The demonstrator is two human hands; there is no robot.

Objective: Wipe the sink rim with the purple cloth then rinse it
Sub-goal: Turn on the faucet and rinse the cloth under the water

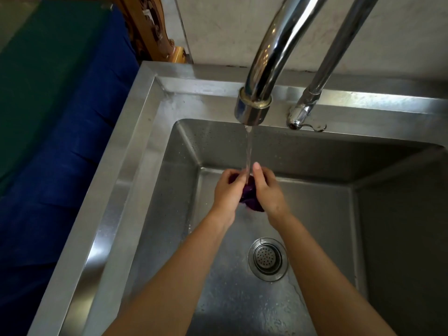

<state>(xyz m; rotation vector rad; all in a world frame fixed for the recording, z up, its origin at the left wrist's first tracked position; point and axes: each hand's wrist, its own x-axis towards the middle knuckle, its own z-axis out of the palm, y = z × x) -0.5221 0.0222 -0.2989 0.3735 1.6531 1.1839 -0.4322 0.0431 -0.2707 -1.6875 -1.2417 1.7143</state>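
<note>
Both hands meet over the steel sink (145, 132), inside the basin and under the tap. The purple cloth (251, 197) is bunched into a wad between them — the left hand (228, 190) grips its left side with curled fingers, the right hand (268, 190) clasps the right side, thumb pointing up beside the stream. A thin stream of water (248, 151) falls from the chrome faucet spout (253, 110) straight onto the cloth. The round drain strainer (268, 258) sits nearer, between the forearms. A second, slimmer tap (306, 115) stands to the right — on the far rim. Blue fabric (68, 132) lies left of the sink.
</note>
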